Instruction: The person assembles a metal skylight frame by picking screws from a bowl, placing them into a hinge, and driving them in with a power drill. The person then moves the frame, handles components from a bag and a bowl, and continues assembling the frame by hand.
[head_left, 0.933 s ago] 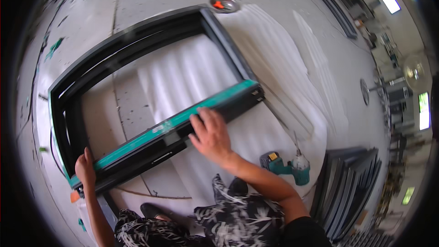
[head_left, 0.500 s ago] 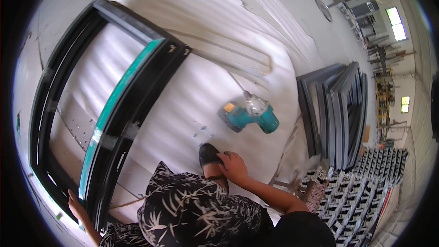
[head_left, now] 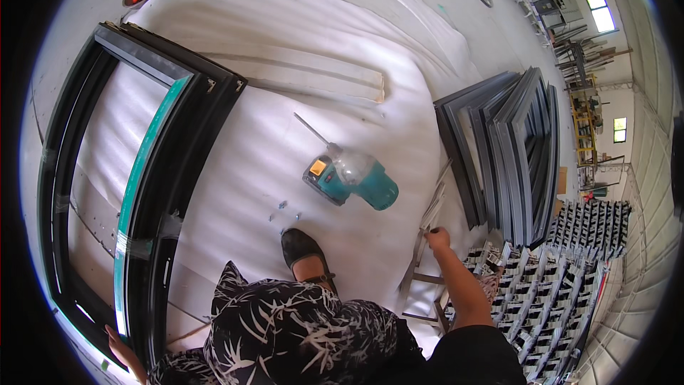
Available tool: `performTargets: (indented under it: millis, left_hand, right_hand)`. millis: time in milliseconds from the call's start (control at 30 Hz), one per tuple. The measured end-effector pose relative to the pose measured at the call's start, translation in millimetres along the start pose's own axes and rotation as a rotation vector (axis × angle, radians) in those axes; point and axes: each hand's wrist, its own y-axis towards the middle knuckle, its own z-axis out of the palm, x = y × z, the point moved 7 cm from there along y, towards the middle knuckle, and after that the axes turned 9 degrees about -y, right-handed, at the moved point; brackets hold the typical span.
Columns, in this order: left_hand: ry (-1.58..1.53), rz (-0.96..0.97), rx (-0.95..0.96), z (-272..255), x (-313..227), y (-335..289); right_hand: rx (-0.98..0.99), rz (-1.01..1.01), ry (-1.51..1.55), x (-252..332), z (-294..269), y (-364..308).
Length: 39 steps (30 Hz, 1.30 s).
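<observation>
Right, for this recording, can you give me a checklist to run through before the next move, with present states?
1. Left grip at the black rectangular frame with a green strip: ok, at its near end.
2. Right grip closed on the thin pale strips: cannot tell; it is at their near end.
3. Teal cordless drill with a long metal bit apart from the frame: ok, bare sheet shows between.
4. Black shoe off the drill: ok.
5. White wrinkled sheet lying smooth: not ok, ripples show.
</observation>
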Motion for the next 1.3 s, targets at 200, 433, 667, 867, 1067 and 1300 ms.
performTargets:
  millis: [200,433,667,867,1067,1300]
  left_hand:
    - [-0.036,-0.016,-0.032,-16.0,-7.1,-5.1]
    - [-0.191,-0.276,-0.039,5.8,27.6,11.4]
    - [-0.234,-0.214,-0.001,-1.1,48.4,17.9]
    - [-0.151,-0.23,-0.041,-11.4,22.0,8.7]
    - [-0.134,-0.224,-0.028,4.1,7.7,12.5]
    - [-0.104,-0.232,-0.055,-9.6,4.8,7.8]
  right_hand:
    - [-0.07,-0.153,-0.19,4.5,23.9,-15.7]
    - [-0.17,0.134,0.68,-59.6,-11.9,43.8]
    - [-0.084,0.218,0.386,12.8,13.5,93.0]
    - [0.177,0.198,0.718,-16.1,-0.2,97.8]
    - [-0.111,0.12,0.677,-69.0,1.8,133.9]
    - [-0.019,0.343,0.7,-29.4,5.6,96.5]
